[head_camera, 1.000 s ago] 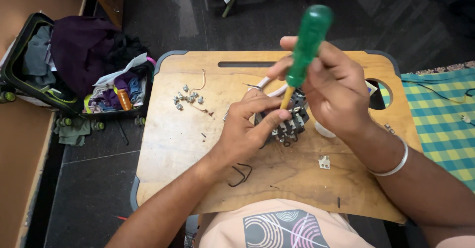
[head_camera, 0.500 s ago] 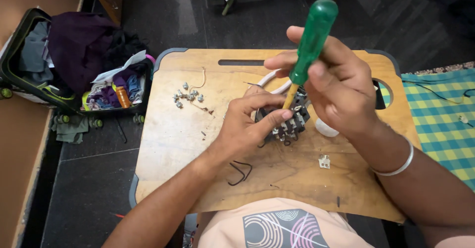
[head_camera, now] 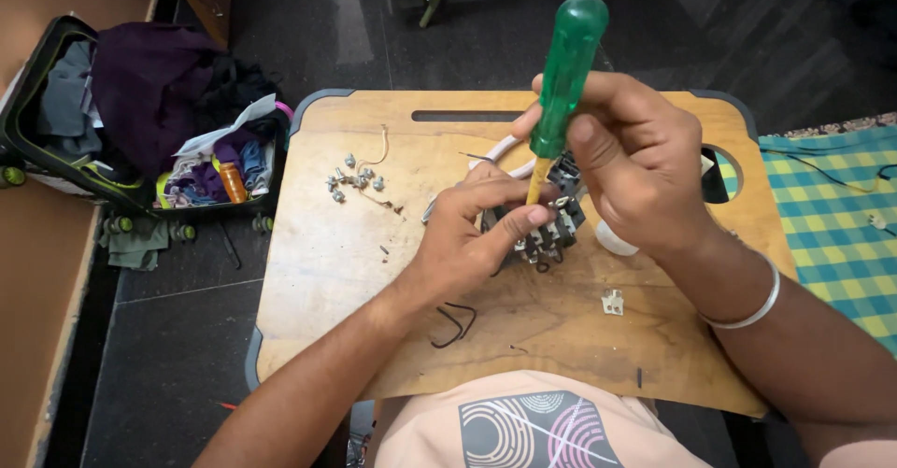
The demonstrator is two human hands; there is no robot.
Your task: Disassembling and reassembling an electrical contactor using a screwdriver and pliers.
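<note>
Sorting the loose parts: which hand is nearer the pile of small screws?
Left. The left hand lies just right of the screws; the right hand is farther right, holding the green screwdriver.

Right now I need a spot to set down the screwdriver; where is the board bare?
The wooden board is bare along its left side, below the small screws and left of the bent black wire. It is crowded at the centre, where both hands work on the black switch part.
</note>
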